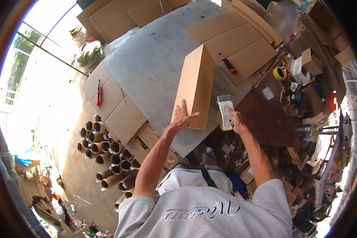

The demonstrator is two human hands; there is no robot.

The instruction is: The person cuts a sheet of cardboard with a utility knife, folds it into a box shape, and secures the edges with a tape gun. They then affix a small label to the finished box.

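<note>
A long closed cardboard box [186, 78] stands on a grey tabletop [142, 71] in front of me. My left hand [183, 118] lies flat against the box's near end, fingers spread and thumb reaching over the edge. Just to the right of the box, my right hand [237, 121] grips a white tape dispenser [225, 108] with a toothed metal blade at its front. A yellow edge shows beneath the dispenser. A small gap separates it from the box.
A black-and-red utility knife [228, 64] lies on flat cardboard [250, 56] at the right. A red one [99, 93] rests on the left cardboard sheet [123, 119]. Several cardboard tubes [102, 158] stand lower left. Yellow tape [279, 73] sits among clutter at the right.
</note>
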